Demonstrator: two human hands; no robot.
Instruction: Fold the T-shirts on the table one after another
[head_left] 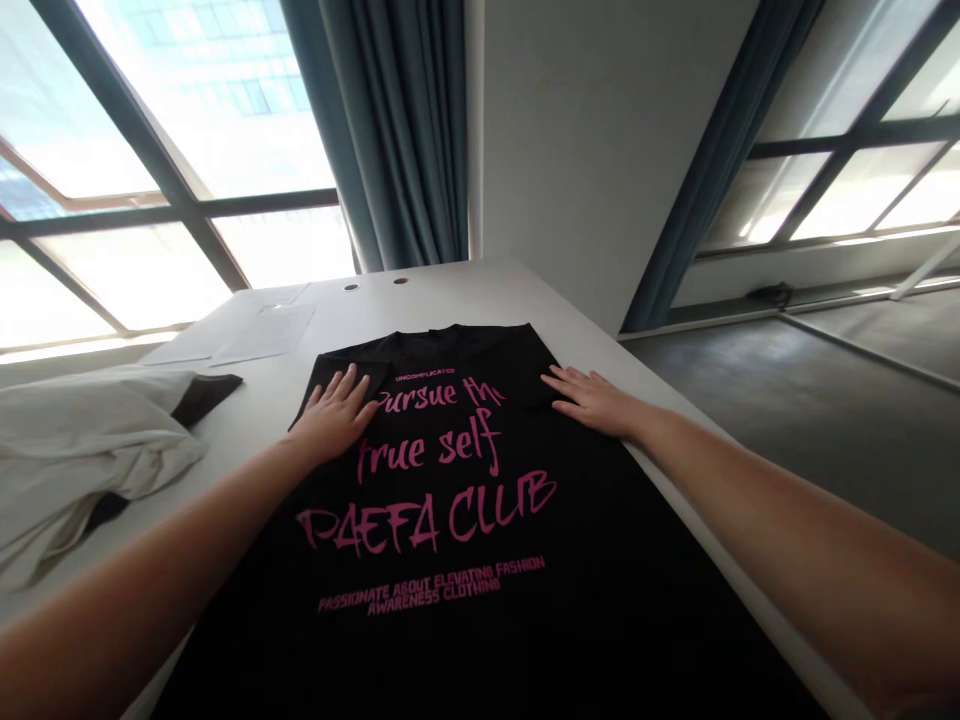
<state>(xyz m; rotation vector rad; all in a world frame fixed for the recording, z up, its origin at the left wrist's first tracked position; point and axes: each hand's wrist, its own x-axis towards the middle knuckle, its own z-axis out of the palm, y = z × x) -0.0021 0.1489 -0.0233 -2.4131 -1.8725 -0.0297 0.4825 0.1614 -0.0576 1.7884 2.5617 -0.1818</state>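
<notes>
Resting left hand (337,412): fingers spread flat, at black T-shirt's (472,550) eleven o'clock
Right hand (589,400): palm down, fingers extended, one o'clock
Pale garment (97,425): crumpled, nine o'clock

A single head-worn camera looks forward and down from above the near end of the surface (487,295), close enough that the black shirt (450,530) runs off the lower edge. The left forearm (172,545) and right forearm (772,510) enter from either side. Farther off, the view takes in a curtain (405,130) and a window (195,205), seemingly stretched towards the margins.
</notes>
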